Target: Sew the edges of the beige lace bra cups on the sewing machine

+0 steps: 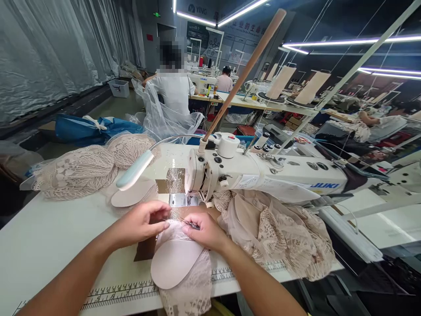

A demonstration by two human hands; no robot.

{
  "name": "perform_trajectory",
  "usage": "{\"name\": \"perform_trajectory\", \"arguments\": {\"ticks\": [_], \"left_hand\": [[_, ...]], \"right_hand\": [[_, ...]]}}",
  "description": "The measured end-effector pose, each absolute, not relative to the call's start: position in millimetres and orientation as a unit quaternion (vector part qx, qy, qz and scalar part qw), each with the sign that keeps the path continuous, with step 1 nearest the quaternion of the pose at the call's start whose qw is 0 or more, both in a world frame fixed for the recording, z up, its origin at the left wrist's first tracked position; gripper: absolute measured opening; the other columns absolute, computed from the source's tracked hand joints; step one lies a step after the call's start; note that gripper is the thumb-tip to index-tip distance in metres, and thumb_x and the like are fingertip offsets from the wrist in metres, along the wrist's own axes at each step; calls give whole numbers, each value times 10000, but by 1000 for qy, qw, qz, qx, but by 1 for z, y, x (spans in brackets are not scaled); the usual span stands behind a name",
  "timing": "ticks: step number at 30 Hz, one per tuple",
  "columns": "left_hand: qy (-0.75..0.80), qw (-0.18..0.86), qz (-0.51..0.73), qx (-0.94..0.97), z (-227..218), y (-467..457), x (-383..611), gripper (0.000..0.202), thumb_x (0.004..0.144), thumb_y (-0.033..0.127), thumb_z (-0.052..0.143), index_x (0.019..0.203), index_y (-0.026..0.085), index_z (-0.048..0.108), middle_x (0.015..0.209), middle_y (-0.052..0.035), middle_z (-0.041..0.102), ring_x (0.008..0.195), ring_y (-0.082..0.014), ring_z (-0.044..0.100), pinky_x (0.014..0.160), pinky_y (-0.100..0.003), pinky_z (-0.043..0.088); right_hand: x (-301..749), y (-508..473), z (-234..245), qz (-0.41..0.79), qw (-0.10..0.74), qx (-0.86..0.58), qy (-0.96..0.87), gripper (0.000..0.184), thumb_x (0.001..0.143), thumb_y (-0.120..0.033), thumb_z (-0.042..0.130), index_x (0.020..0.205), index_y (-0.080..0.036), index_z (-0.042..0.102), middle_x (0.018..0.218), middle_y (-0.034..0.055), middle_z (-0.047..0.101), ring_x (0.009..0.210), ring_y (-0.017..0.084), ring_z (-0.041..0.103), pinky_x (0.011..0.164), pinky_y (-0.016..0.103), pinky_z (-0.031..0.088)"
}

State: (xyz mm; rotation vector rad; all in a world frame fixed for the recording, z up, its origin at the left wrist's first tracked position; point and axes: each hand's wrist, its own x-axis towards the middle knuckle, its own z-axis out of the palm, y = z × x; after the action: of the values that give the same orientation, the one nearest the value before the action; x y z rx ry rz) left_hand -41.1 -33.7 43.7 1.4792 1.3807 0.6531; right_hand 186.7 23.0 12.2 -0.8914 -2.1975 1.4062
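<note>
The lace (195,289) lies at the near edge of the table (39,237), its top just before the machine (279,175) and its lower part hanging over the edge, perhaps so that only the end being handled sits under the light. A pale pad (176,263) rests on it, smooth face up. The left hand (144,221) is half curled, thumb at the lace's top edge; whether it pinches lace or thread, I cannot tell. The right hand (205,230) closes on a small dark tool (194,226), its thumb beside the lace, which likely steadies the cloth too. The lamp (135,170) leans in from the left, apparently to light the needle area. More lace is heaped at right (283,232) and bundled at far left (79,171), seemingly to leave the middle free for both hands
</note>
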Motion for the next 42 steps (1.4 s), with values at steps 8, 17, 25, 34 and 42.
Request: {"name": "perform_trajectory", "arguments": {"ticks": [8, 17, 25, 34, 42], "left_hand": [[461, 730, 334, 378, 18, -57, -22, 419, 730, 471, 726, 988, 157, 625, 753, -17, 597, 649, -137, 529, 594, -233, 389], [526, 633, 386, 416, 13, -56, 10, 375, 738, 498, 717, 775, 140, 612, 705, 4, 564, 633, -121, 473, 566, -219, 338], [536, 657, 366, 382, 10, -59, 5, 383, 714, 487, 741, 811, 127, 654, 692, -18, 607, 622, -137, 486, 555, -239, 345], [531, 651, 398, 367, 9, -60, 5, 381, 706, 472, 754, 776, 112, 650, 701, -17, 566, 633, -122, 461, 562, -224, 344], [530, 650, 381, 388, 9, -59, 8, 439, 740, 500, 700, 611, 160, 453, 572, 53, 382, 523, -80, 323, 480, -210, 232]], "right_hand": [[194, 19, 17, 540, 206, -267, -771, 119, 815, -283, 583, 820, -173, 629, 734, -10, 590, 682, 129, 516, 633, 234, 391], [189, 18, 24, 501, 210, -311, -780, 156, 837, -294, 593, 734, -177, 597, 699, -21, 568, 663, 123, 500, 615, 228, 378], [208, 28, 23, 545, 230, -278, -757, 307, 905, -419, 491, 1074, -179, 582, 855, 21, 599, 750, 142, 549, 681, 253, 431], [204, 22, 32, 507, 149, -298, -795, 168, 782, -233, 649, 946, -205, 668, 840, -6, 651, 738, 140, 573, 625, 232, 413], [191, 15, 29, 527, 195, -300, -771, 100, 830, -254, 618, 878, -193, 680, 851, 5, 681, 792, 149, 613, 697, 249, 455]]}}
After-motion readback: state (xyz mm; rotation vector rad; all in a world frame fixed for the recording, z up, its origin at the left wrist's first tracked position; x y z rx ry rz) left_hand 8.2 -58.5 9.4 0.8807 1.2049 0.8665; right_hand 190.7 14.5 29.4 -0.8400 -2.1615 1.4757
